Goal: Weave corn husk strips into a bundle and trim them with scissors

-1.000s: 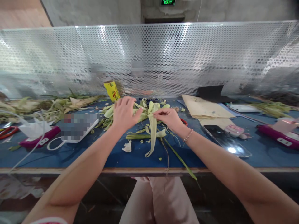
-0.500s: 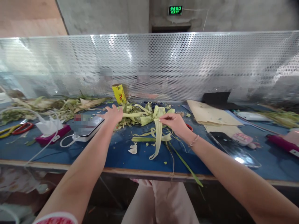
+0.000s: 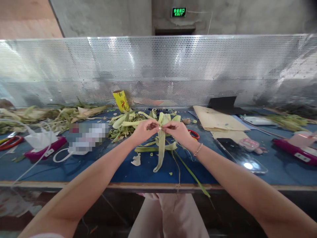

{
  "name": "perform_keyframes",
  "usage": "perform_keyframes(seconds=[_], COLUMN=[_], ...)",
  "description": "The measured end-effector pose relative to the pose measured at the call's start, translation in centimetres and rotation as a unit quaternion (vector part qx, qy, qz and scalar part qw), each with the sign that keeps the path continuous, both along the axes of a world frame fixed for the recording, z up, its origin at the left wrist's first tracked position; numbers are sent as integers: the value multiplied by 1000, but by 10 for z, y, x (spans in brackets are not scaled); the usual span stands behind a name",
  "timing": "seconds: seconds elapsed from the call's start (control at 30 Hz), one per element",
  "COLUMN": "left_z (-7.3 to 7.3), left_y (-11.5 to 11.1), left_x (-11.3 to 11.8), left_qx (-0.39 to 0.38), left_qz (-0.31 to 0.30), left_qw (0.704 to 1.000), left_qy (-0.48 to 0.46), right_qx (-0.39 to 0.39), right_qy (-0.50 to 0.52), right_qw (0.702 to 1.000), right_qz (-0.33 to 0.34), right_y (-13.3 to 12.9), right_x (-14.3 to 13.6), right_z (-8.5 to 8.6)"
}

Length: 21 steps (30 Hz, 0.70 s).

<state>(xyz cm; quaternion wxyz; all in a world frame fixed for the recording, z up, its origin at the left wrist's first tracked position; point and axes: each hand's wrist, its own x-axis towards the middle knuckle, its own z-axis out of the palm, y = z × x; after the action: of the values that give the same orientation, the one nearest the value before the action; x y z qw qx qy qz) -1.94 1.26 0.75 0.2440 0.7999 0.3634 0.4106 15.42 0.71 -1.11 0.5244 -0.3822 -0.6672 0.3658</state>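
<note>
My right hand [image 3: 180, 133] pinches a pale green corn husk strip [image 3: 160, 152] near its top. The strip's lower end hangs down over the blue table. Fingertip to fingertip with it, my left hand [image 3: 145, 133] is closed in a pinch at the same spot on the husk. More husk leaves [image 3: 165, 118] fan out just behind the fingers. Exactly how the fingers sit on the husk is too small to make out. A heap of loose husks [image 3: 121, 127] lies behind my left hand.
Red-handled scissors [image 3: 194, 134] lie beyond my right wrist. A yellow tube [image 3: 121, 100] stands at the back by a perforated metal screen [image 3: 158, 66]. Phone [image 3: 237, 155] and brown paper [image 3: 213, 119] lie right; a purple tissue box [image 3: 46, 149] and more husks [image 3: 59, 115] lie left.
My left hand has come from the heap and phone on the left to the middle, and now meets my right hand at the husk. The whole view has shifted slightly.
</note>
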Motion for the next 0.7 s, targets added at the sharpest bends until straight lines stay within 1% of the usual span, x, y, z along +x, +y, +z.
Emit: perform_keyframes(seconds=[0.03, 0.1, 0.2, 0.33, 0.47, 0.57, 0.63, 0.7], left_z=[-3, -7, -10, -11, -13, -15, -16, -16], left_y=[-2, -3, -1, 2, 1, 0, -1, -2], left_x=[4, 9, 10, 9, 7, 6, 6, 6], left_qx=[-34, -80, -109, -122, -144, -157, -146, -122], left_qz=[-9, -6, -2, -2, -8, -23, -27, -11], left_qw=[999, 997, 992, 987, 983, 982, 983, 986], left_qy=[2, -12, -60, -105, -114, -106, -105, -113], right_qx=[-1, -1, 2, 13, 30, 25, 17, 8], right_qy=[-3, -9, -16, -20, -35, -45, -48, -53], right_qw=[1000, 1000, 1000, 1000, 999, 998, 998, 998], right_qz=[2, 4, 6, -4, -18, -20, -20, -22], right_y=[0, -1, -2, -5, -8, -9, -10, -10], right_x=[-1, -2, -3, -3, -4, -4, -4, -4], right_z=[0, 0, 1, 3, 3, 2, 2, 2])
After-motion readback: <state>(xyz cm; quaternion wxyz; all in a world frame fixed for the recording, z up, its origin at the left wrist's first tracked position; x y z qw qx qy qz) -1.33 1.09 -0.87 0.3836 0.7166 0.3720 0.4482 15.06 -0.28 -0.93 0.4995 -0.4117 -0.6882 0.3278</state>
